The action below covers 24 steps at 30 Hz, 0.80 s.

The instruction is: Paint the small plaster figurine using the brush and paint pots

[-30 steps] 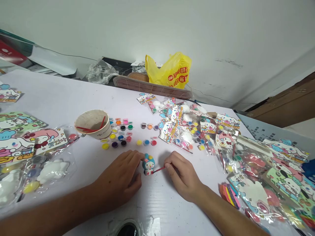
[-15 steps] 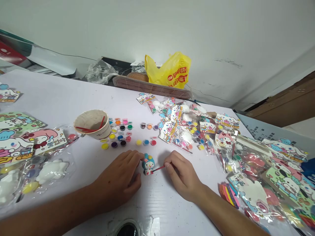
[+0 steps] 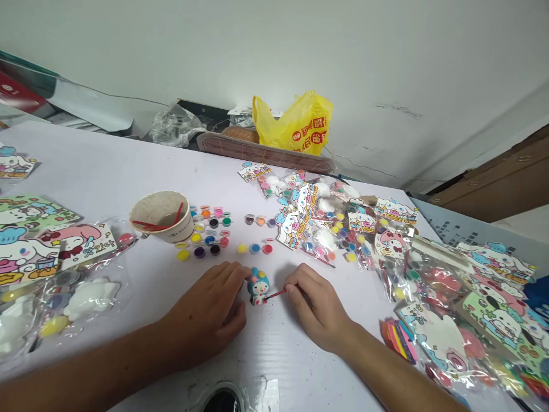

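Observation:
A small painted figurine (image 3: 258, 288), with a blue hood, white face and red marks low on its front, stands upright on the white table. My left hand (image 3: 212, 312) curls at its left side, the index fingertip against the hood; the thumb's contact is unclear. In my right hand (image 3: 315, 306), thumb and fingers pinch a thin red paintbrush (image 3: 278, 293), its dark tip touching the figurine's lower right side. Small open paint pots (image 3: 210, 240) of several colours sit beyond my hands. A paper cup (image 3: 184, 229) of murky water holds red brushes.
Bagged figurine kits (image 3: 323, 237) with cartoon cards crowd the right side, and more kits (image 3: 92, 297) lie at left. A roll of clear tape (image 3: 223, 397) is at the near edge. Behind the table is a yellow plastic bag (image 3: 295, 129).
Almost nothing differs. The right hand and brush have shifted very slightly; the brush tip stays at the figurine, and the left hand is still.

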Available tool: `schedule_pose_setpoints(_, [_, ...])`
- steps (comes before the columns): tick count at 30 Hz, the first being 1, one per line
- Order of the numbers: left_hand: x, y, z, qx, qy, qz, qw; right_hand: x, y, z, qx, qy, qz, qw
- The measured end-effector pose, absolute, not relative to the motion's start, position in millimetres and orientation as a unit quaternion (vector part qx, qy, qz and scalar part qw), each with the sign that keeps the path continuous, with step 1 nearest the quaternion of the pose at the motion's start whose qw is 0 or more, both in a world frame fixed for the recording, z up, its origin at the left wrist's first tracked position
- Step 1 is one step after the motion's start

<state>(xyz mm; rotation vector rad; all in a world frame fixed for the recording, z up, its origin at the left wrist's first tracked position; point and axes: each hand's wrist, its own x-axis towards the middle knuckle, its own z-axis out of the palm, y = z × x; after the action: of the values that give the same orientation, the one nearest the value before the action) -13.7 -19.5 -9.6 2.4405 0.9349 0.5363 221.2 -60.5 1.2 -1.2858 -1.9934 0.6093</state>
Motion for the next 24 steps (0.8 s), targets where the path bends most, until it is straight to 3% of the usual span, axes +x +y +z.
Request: schedule_pose_setpoints(24, [-12.4,-19.1,-9.2,0.892,0.332,0.199,0.234,217.5,-62.1,-1.4,-0.485,-0.773,0.238,0.332])
